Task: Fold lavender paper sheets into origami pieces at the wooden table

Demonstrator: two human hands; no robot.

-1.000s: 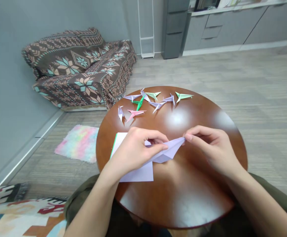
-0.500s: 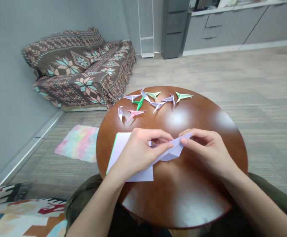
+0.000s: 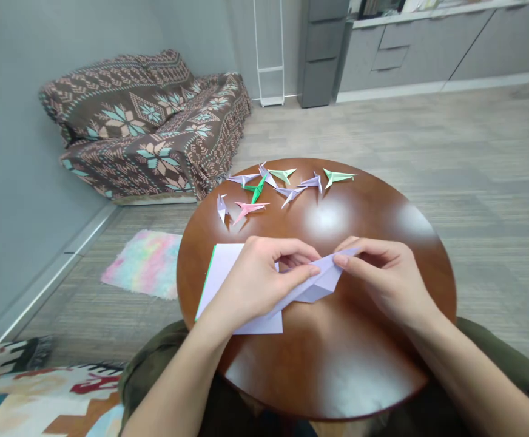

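Observation:
A partly folded piece of lavender origami paper [image 3: 320,285] is held above the round brown table [image 3: 337,358]. My left hand [image 3: 264,273] pinches it near the middle between thumb and fingers. At its right-hand tip, my right hand [image 3: 378,264] grips the narrow folded end between thumb and forefinger. Beneath my left hand lies a stack of square paper [image 3: 223,267], lavender on top with a green edge showing at the left. My left hand and wrist hide part of that stack and the left end of the folded piece.
Several folded paper birds lie at the table's far side, among them a pink one [image 3: 249,208], a dark green one [image 3: 258,190] and a light green one [image 3: 337,176]. A sofa with a patterned cover [image 3: 155,127] stands at the back left, near a pastel rug [image 3: 144,264].
My right thumb and fingers have shifted slightly to the right along the folded paper. The paper's lower flap is tilted a little differently. My left hand stays nearly still.

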